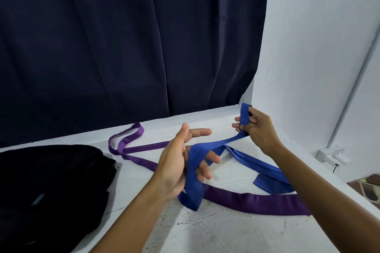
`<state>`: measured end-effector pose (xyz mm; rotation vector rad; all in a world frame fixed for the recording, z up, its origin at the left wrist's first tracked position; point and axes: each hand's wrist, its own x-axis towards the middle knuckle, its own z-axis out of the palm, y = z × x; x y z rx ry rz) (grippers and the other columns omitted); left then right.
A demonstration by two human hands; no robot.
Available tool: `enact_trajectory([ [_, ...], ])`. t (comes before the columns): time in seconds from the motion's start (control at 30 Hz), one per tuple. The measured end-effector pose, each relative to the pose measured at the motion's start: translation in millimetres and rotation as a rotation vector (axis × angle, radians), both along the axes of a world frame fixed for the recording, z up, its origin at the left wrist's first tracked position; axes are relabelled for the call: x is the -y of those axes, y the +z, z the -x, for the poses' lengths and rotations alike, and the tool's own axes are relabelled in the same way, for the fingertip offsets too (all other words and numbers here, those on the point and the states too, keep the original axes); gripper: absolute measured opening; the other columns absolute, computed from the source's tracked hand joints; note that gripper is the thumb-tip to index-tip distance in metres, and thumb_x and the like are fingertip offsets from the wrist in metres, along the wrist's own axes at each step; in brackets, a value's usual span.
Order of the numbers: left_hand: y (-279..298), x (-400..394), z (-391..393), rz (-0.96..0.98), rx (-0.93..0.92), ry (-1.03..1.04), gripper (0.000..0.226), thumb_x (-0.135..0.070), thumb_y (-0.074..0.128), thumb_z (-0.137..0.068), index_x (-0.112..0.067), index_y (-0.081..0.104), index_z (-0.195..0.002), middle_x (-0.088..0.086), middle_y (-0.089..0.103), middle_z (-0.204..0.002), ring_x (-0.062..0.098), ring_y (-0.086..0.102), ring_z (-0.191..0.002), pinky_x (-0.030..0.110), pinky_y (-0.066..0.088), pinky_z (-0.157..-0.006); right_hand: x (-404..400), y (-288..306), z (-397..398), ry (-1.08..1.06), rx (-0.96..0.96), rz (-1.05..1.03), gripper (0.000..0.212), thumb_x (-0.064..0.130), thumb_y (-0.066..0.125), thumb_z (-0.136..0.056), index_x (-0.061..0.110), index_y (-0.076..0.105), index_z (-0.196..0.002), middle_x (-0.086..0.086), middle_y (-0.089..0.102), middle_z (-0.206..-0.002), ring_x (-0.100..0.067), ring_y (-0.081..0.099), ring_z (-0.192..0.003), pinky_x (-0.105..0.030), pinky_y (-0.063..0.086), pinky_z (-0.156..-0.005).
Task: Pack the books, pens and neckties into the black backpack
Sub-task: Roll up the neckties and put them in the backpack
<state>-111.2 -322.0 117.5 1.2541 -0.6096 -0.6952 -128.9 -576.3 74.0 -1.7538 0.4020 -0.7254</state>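
- The blue necktie (195,172) hangs lifted above the white table (216,230), stretched between both hands, its far length trailing on the tabletop to the right.
- The right hand (257,127) pinches the tie's narrow end, looped over its fingers.
- The left hand (181,162) is relaxed, fingers spread (the tie drapes across them, ungripped).
- A purple necktie (257,201) lies flat on the table beneath, looped at its far end.
- The black backpack (47,187) sits on the table at the left, well apart from the ties.
- A dark curtain (123,37) hangs behind.
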Motion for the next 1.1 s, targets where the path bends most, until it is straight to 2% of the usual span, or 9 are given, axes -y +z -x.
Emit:
enact_trajectory([
  [0.17,14,-16,-15,-0.116,0.056,-0.088,0.059,-0.055,0.029,-0.091,-0.014,0.058,-0.122,0.02,0.063,-0.066,0.022,0.051,-0.033,0.022,0.04,-0.035,4,6,6,-0.012,0.081,-0.156,0.051,-0.021,0.054,-0.086,0.004,0.049,-0.129,-0.017,0.067,-0.103,-0.023,0.073,-0.085,-0.034,0.061,-0.079],
  [0.4,-19,-45,-107,-0.654,0.198,0.085,0.063,-0.064,0.027,-0.096,-0.015,0.064,-0.111,0.014,0.056,-0.056,0.019,0.043,-0.04,0.025,0.035,-0.044,14,26,17,-0.051,0.234,-0.392,0.055,-0.02,0.054,-0.087,0.0,0.044,-0.137,-0.021,0.065,-0.116,-0.027,0.073,-0.09,-0.037,0.059,-0.084],
  [0.47,-34,-50,-137,-0.851,0.346,0.24,0.06,-0.062,0.03,-0.098,-0.014,0.063,-0.11,0.011,0.067,-0.072,0.02,0.06,-0.062,0.03,0.047,-0.063,9,33,20,-0.016,0.252,-0.43,0.057,-0.019,0.053,-0.088,0.002,0.042,-0.139,-0.018,0.066,-0.112,-0.027,0.073,-0.09,-0.035,0.06,-0.082],
  [0.53,-41,-47,-150,-0.911,0.495,0.35,0.05,-0.054,0.038,-0.099,-0.013,0.064,-0.11,0.006,0.069,-0.097,0.021,0.064,-0.095,0.033,0.047,-0.086,-1,41,23,0.083,0.25,-0.456,0.057,-0.019,0.051,-0.088,0.004,0.043,-0.139,-0.019,0.066,-0.111,-0.028,0.073,-0.093,-0.033,0.06,-0.081],
  [0.67,-32,-2,-120,-0.643,0.682,0.238,0.02,-0.033,0.064,-0.093,-0.019,0.065,-0.106,-0.004,0.066,-0.112,0.013,0.061,-0.11,0.027,0.047,-0.095,-33,65,28,0.35,0.238,-0.485,0.049,-0.02,0.049,-0.088,0.007,0.05,-0.128,-0.021,0.069,-0.108,-0.033,0.071,-0.099,-0.033,0.059,-0.08],
  [0.87,-22,64,-62,-0.184,0.725,0.171,0.057,-0.022,0.076,-0.084,-0.027,0.049,-0.134,-0.01,0.054,-0.135,0.007,0.047,-0.128,0.031,0.041,-0.103,-64,96,43,0.596,0.186,-0.513,0.043,-0.018,0.048,-0.086,0.009,0.058,-0.119,-0.019,0.072,-0.106,-0.032,0.071,-0.097,-0.03,0.059,-0.074],
  [0.97,-13,82,-53,0.041,0.679,0.148,0.054,-0.006,0.075,-0.083,-0.019,0.053,-0.131,-0.005,0.063,-0.123,0.011,0.059,-0.116,0.029,0.048,-0.096,-70,100,53,0.664,0.174,-0.525,0.049,-0.014,0.053,-0.078,0.003,0.056,-0.123,-0.021,0.07,-0.103,-0.031,0.072,-0.092,-0.03,0.06,-0.071],
  [1.03,-8,88,-54,0.177,0.583,0.109,0.046,0.008,0.069,-0.081,-0.003,0.057,-0.124,-0.001,0.069,-0.107,0.012,0.067,-0.101,0.027,0.054,-0.083,-71,101,60,0.692,0.166,-0.513,0.051,-0.012,0.055,-0.074,0.0,0.055,-0.124,-0.019,0.071,-0.099,-0.029,0.073,-0.088,-0.029,0.059,-0.07],
  [1.1,-6,91,-55,0.247,0.511,0.101,0.038,0.016,0.065,-0.081,0.009,0.061,-0.118,0.001,0.072,-0.096,0.017,0.069,-0.093,0.031,0.057,-0.08,-70,101,66,0.696,0.149,-0.504,0.054,-0.011,0.055,-0.073,0.001,0.054,-0.125,-0.018,0.072,-0.1,-0.027,0.073,-0.089,-0.029,0.06,-0.072],
])
